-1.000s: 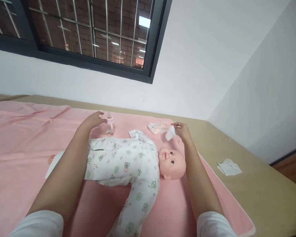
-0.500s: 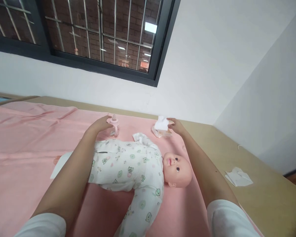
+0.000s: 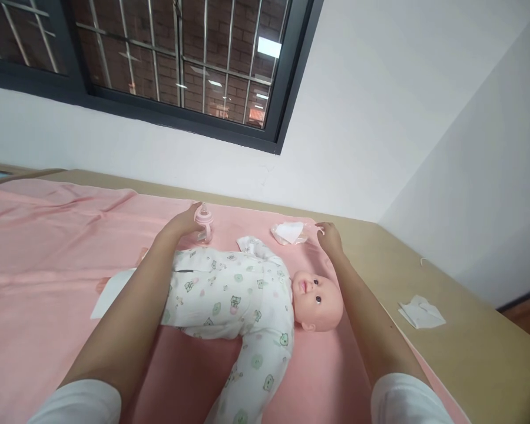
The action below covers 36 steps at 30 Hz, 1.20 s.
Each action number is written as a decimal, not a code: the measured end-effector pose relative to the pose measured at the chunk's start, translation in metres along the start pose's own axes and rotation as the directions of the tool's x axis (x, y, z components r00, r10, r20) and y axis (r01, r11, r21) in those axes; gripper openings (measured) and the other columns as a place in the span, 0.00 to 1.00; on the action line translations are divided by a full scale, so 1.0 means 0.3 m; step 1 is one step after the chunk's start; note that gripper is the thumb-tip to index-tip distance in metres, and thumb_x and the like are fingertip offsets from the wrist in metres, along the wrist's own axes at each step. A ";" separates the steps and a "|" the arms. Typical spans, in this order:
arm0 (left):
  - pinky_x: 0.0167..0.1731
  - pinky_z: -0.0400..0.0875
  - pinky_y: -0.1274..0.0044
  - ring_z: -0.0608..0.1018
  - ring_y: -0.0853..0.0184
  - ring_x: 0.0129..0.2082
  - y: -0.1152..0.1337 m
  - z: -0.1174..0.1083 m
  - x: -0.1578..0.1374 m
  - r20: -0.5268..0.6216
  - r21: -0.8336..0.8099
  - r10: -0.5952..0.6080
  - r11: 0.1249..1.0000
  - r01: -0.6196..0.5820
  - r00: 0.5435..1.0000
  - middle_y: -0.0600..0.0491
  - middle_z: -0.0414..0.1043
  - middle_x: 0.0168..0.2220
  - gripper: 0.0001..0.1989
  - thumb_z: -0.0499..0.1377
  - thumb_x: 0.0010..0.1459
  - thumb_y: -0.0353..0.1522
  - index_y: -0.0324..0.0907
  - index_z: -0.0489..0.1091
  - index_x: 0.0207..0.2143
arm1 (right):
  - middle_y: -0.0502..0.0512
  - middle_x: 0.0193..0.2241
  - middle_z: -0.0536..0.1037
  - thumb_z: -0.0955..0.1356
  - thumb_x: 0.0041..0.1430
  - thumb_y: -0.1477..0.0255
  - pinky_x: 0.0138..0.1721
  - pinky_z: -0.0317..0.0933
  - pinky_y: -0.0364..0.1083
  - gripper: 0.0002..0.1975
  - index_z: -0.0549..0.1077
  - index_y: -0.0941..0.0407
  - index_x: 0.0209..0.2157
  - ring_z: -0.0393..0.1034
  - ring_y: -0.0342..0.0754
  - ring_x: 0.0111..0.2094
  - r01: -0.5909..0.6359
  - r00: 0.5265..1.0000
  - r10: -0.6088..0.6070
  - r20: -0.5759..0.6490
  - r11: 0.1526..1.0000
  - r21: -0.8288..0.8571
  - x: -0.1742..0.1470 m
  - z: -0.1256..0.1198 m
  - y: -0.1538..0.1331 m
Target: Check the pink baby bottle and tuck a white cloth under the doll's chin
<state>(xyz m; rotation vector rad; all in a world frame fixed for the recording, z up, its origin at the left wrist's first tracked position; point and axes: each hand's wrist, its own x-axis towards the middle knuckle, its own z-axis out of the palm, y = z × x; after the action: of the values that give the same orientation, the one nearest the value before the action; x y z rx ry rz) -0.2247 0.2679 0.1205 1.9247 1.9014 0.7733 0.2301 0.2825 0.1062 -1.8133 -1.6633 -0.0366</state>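
A baby doll [image 3: 317,301] in a white patterned outfit lies on its back on the pink blanket [image 3: 48,235], head to the right. Just beyond its body a pink-topped baby bottle [image 3: 205,227] stands upright. My left hand [image 3: 186,221] is closed on the bottle's left side, its fingertips partly hidden behind it. A clear soft pack with white tissue [image 3: 289,231] lies farther right on the blanket. Right of that pack, my right hand [image 3: 330,238] is open, fingers apart and slightly curled, with nothing visible in it.
A crumpled white tissue [image 3: 421,312] rests on the bare tan tabletop [image 3: 481,353] at the right. Behind the table rises a white wall [image 3: 357,118] with a dark-framed, barred window [image 3: 181,65]. A white cloth or sheet [image 3: 110,291] lies by the doll's feet.
My right hand has left the tissue pack and shifted right. The tissue that stood up from the pack now lies flat. My left hand stays at the bottle.
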 end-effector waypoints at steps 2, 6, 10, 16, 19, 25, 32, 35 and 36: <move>0.43 0.72 0.70 0.79 0.53 0.46 -0.006 0.011 0.009 0.028 0.029 -0.026 0.999 0.025 0.999 0.43 0.77 0.48 0.47 0.60 0.43 0.29 0.40 0.51 0.67 | 0.66 0.53 0.71 0.58 0.58 0.79 0.57 0.59 0.52 0.22 0.75 0.61 0.50 0.65 0.57 0.53 -0.001 0.995 -0.006 -0.098 0.997 -0.073 -0.062 -0.002 0.028; 0.42 0.71 0.72 0.80 0.54 0.44 -0.015 0.030 0.025 0.065 0.064 -0.033 0.998 0.029 0.997 0.45 0.78 0.47 0.43 0.60 0.43 0.28 0.42 0.55 0.64 | 0.69 0.56 0.67 0.59 0.61 0.74 0.61 0.52 0.57 0.22 0.72 0.62 0.54 0.58 0.63 0.59 -0.173 0.976 0.142 -0.163 0.966 -0.194 -0.179 0.006 0.070; 0.38 0.70 0.73 0.80 0.54 0.43 -0.020 0.036 0.028 0.040 0.085 -0.031 0.996 0.028 0.999 0.45 0.78 0.44 0.39 0.61 0.43 0.29 0.41 0.57 0.61 | 0.71 0.61 0.62 0.61 0.61 0.69 0.61 0.53 0.58 0.26 0.65 0.61 0.60 0.58 0.65 0.62 -0.383 0.923 0.372 -0.097 0.911 -0.153 -0.231 0.023 0.102; 0.37 0.70 0.73 0.80 0.53 0.42 -0.021 0.043 0.025 -0.014 0.089 -0.023 0.996 0.024 1.000 0.45 0.78 0.44 0.39 0.63 0.42 0.29 0.42 0.59 0.59 | 0.69 0.61 0.60 0.63 0.57 0.71 0.55 0.63 0.55 0.30 0.60 0.59 0.62 0.67 0.61 0.57 -0.452 0.891 0.453 0.016 0.890 -0.063 -0.246 0.044 0.155; 0.37 0.70 0.73 0.80 0.55 0.41 -0.025 0.052 0.024 -0.041 0.073 -0.010 0.997 0.013 0.999 0.47 0.78 0.43 0.37 0.63 0.41 0.29 0.44 0.60 0.57 | 0.71 0.62 0.58 0.66 0.54 0.72 0.58 0.61 0.54 0.35 0.57 0.60 0.64 0.64 0.63 0.59 -0.446 0.895 0.447 0.002 0.894 -0.046 -0.257 0.047 0.162; 0.39 0.70 0.74 0.79 0.58 0.42 -0.018 0.058 0.017 -0.115 0.027 0.027 0.999 -0.024 0.993 0.52 0.77 0.43 0.30 0.65 0.39 0.32 0.47 0.66 0.49 | 0.74 0.61 0.60 0.65 0.57 0.75 0.63 0.54 0.55 0.37 0.52 0.65 0.66 0.59 0.65 0.63 -0.448 0.893 0.449 -0.019 0.889 -0.093 -0.274 0.042 0.125; 0.45 0.71 0.72 0.78 0.58 0.47 0.079 -0.007 -0.025 -0.275 -0.106 0.065 0.990 -0.097 0.959 0.47 0.73 0.50 0.35 0.63 0.43 0.35 0.44 0.61 0.56 | 0.76 0.62 0.60 0.65 0.60 0.71 0.62 0.54 0.60 0.37 0.49 0.62 0.68 0.58 0.67 0.63 -0.583 0.813 0.580 -0.054 0.809 -0.078 -0.288 0.020 0.073; 0.47 0.71 0.71 0.77 0.58 0.47 0.152 -0.040 -0.069 -0.333 -0.184 0.124 0.964 -0.193 0.935 0.46 0.71 0.52 0.39 0.63 0.43 0.35 0.43 0.58 0.60 | 0.77 0.61 0.63 0.63 0.61 0.70 0.63 0.52 0.62 0.34 0.52 0.62 0.67 0.58 0.68 0.63 -0.581 0.814 0.579 -0.050 0.813 -0.045 -0.290 0.017 0.077; 0.47 0.71 0.71 0.77 0.58 0.47 0.176 -0.047 -0.085 -0.337 -0.195 0.140 0.957 -0.214 0.931 0.46 0.71 0.52 0.40 0.63 0.44 0.35 0.43 0.57 0.61 | 0.77 0.61 0.63 0.63 0.61 0.70 0.63 0.51 0.62 0.34 0.53 0.62 0.67 0.58 0.68 0.63 -0.580 0.814 0.579 -0.054 0.814 -0.017 -0.287 0.014 0.078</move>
<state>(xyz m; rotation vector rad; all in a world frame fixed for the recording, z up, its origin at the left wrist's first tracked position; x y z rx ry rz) -0.1892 0.2377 0.1588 1.9351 1.7242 1.3729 0.2333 0.2098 0.0542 -2.2552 -1.0151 0.1620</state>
